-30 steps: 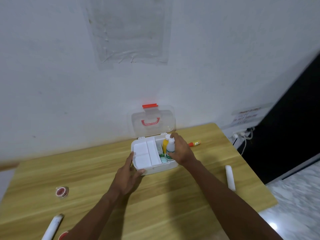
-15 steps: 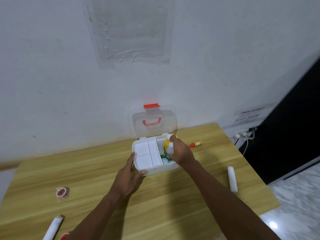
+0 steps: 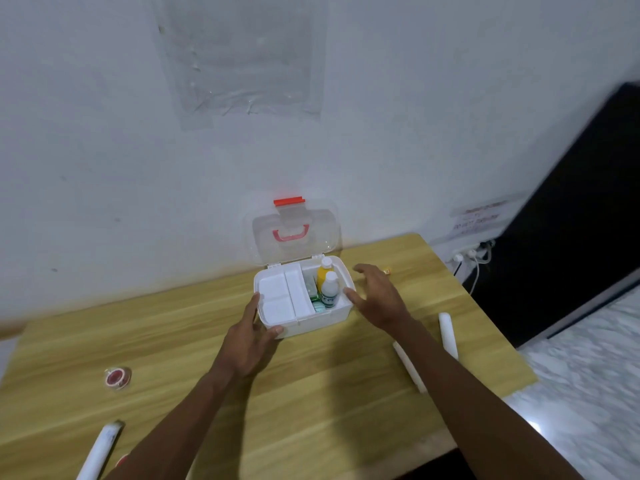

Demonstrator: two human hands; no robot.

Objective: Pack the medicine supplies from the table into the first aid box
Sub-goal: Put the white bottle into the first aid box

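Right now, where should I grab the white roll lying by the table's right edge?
Grip the white roll across its middle, coming down from above with the right hand, open nearby. It lies flat on the table, long and thin, with its sides clear, so fingers can likely pinch across its width.

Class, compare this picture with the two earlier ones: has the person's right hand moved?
Yes. The right hand has let go of the white bottle and drawn away to the right, now open just outside the first aid box, whose position on the table is unchanged.
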